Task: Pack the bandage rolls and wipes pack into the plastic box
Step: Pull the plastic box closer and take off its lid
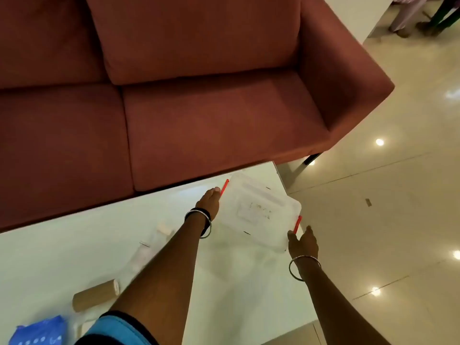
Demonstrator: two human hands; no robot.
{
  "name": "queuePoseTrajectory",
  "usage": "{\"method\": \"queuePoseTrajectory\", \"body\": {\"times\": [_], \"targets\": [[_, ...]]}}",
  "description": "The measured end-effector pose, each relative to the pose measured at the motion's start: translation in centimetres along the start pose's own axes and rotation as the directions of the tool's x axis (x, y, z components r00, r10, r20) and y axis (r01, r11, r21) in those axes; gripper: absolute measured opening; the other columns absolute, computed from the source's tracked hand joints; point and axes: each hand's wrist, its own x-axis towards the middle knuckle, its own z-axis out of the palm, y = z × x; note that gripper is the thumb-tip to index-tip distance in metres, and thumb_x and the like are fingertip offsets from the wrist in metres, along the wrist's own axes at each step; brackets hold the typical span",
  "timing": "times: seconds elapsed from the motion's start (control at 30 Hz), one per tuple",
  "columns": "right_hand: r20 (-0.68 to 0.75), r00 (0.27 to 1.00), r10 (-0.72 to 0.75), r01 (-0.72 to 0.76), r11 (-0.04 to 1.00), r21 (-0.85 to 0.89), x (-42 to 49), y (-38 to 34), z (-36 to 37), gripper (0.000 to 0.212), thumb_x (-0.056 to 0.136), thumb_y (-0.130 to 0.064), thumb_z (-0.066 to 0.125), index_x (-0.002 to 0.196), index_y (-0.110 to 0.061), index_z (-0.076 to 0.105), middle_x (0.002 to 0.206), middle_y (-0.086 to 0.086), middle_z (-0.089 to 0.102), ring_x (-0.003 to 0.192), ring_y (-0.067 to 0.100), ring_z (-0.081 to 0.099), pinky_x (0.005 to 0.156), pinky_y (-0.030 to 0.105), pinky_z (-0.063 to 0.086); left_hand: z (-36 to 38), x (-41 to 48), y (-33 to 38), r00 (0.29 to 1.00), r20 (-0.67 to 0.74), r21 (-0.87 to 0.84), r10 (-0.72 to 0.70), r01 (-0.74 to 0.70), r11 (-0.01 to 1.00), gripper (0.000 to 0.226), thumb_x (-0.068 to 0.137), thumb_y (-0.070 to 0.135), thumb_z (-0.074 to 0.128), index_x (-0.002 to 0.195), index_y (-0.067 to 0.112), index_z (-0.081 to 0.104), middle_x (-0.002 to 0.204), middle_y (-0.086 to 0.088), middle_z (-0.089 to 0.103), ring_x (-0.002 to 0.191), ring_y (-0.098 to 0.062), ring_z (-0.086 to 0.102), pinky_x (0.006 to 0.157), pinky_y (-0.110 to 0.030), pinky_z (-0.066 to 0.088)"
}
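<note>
One red sofa [199,95] runs along the far edge of the pale surface [62,245], almost touching it, so the only open room lies to the right, over the glossy floor [398,220]. One clear plastic box [258,212], lid on, sits at the surface's far right corner, close to both edges, with two red latches, one at each end. Both arms stretch forward. The left hand [209,202] lies at the far-left red latch [224,187], fingers together against it. The right hand [303,242] is at the near-right red latch [297,224], fingers slightly apart; whether they grip it cannot be told. Left of the arms lie three bandage rolls: a brown one [95,296] near the front, a white one [165,229] farther back, and a blurred one [143,255] between. One blue wipes pack [39,332] sits at the near-left corner.
</note>
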Motion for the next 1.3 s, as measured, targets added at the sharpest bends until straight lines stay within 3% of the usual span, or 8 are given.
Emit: {"method": "queuePoseTrajectory", "body": {"times": [0.2, 0.37, 0.53, 0.63, 0.7, 0.8, 1.03, 1.3], "targets": [[0.012, 0.999, 0.046, -0.047, 0.984, 0.170, 1.5, 1.2, 2.0, 0.034, 0.099, -0.024, 0.048, 0.126, -0.007, 0.060, 0.120, 0.019, 0.067, 0.112, 0.038, 0.060, 0.099, 0.044, 0.046, 1.1, 2.8, -1.0, 0.999, 0.015, -0.036, -0.031, 0.031, 0.999, 0.062, 0.101, 0.049, 0.020, 0.138, 0.008, 0.047, 0.142, -0.016, 0.049, 0.130, -0.033, 0.046, 0.113, -0.048, 0.031], [-0.064, 0.997, 0.048, -0.036, 0.983, 0.181, 1.5, 2.3, 2.3, 0.029, 0.098, -0.018, 0.050, 0.121, -0.006, 0.065, 0.114, 0.018, 0.068, 0.108, 0.038, 0.060, 0.094, 0.039, 0.044, 0.8, 2.9, -3.2, 0.997, 0.027, -0.253, -0.071, 0.076, 0.965, 0.046, 0.101, 0.038, 0.034, 0.120, 0.005, 0.060, 0.135, -0.021, 0.056, 0.124, -0.039, 0.051, 0.110, -0.051, 0.037], [-0.053, 0.998, 0.031, -0.016, 0.961, 0.277, -2.2, 5.7, 2.2, 0.027, 0.097, -0.012, 0.050, 0.118, -0.007, 0.066, 0.096, 0.015, 0.067, 0.091, 0.032, 0.059, 0.089, 0.045, 0.047, 0.6, -1.4, -8.6, 0.987, 0.054, -0.518, -0.153, 0.158, 0.841, 0.038, 0.102, 0.025, 0.037, 0.121, 0.005, 0.062, 0.127, -0.018, 0.062, 0.118, -0.034, 0.057, 0.099, -0.041, 0.046], [-0.073, 0.997, -0.002, 0.024, 0.951, 0.308, -3.1, 6.4, 1.9, 0.027, 0.098, -0.013, 0.048, 0.115, -0.012, 0.068, 0.093, 0.011, 0.068, 0.088, 0.029, 0.058, 0.083, 0.039, 0.046, 0.4, -4.1, -9.4, 0.991, 0.038, -0.631, -0.132, 0.126, 0.765, 0.038, 0.102, 0.023, 0.038, 0.122, 0.000, 0.061, 0.116, -0.016, 0.064, 0.100, -0.026, 0.063, 0.089, -0.034, 0.050], [-0.050, 0.999, 0.006, 0.010, 0.951, 0.310, -5.1, 7.6, 1.8, 0.028, 0.098, -0.017, 0.047, 0.119, -0.018, 0.067, 0.101, 0.007, 0.072, 0.094, 0.029, 0.063, 0.087, 0.039, 0.049, 0.2, -7.1, -11.2, 0.990, 0.035, -0.666, -0.138, 0.126, 0.735, 0.036, 0.102, 0.022, 0.040, 0.120, -0.001, 0.062, 0.110, -0.014, 0.064, 0.091, -0.021, 0.064, 0.088, -0.029, 0.050], [-0.018, 1.000, 0.001, 0.005, 0.950, 0.313, -8.2, 9.9, 1.9, 0.031, 0.099, -0.023, 0.047, 0.123, -0.026, 0.066, 0.111, 0.004, 0.073, 0.105, 0.030, 0.065, 0.098, 0.050, 0.050, 0.1, -11.4, -14.8, 0.989, 0.014, -0.667, -0.147, 0.119, 0.736, 0.033, 0.100, 0.016, 0.043, 0.120, -0.001, 0.063, 0.108, -0.017, 0.066, 0.093, -0.025, 0.066, 0.089, -0.032, 0.051], [0.067, 0.991, -0.120, 0.098, 0.958, 0.270, -12.5, 12.0, 4.5, 0.026, 0.100, -0.023, 0.049, 0.119, -0.027, 0.067, 0.106, 0.002, 0.074, 0.103, 0.032, 0.067, 0.095, 0.054, 0.052, -1.1, -16.9, -21.8, 0.968, -0.147, -0.621, -0.205, 0.071, 0.780, 0.022, 0.097, 0.008, 0.050, 0.106, 0.006, 0.069, 0.106, -0.021, 0.070, 0.101, -0.038, 0.067, 0.093, -0.047, 0.052], [0.175, 0.966, -0.193, 0.153, 0.964, 0.220, -14.9, 11.4, 9.2, 0.029, 0.099, -0.007, 0.047, 0.119, -0.015, 0.067, 0.108, 0.006, 0.073, 0.104, 0.034, 0.066, 0.096, 0.054, 0.051, -3.4, -18.9, -27.3, 0.892, -0.412, -0.375, -0.188, 0.022, 0.927, 0.012, 0.092, 0.024, 0.061, 0.092, 0.027, 0.072, 0.082, -0.004, 0.075, 0.078, -0.024, 0.073, 0.081, -0.048, 0.059]]}}
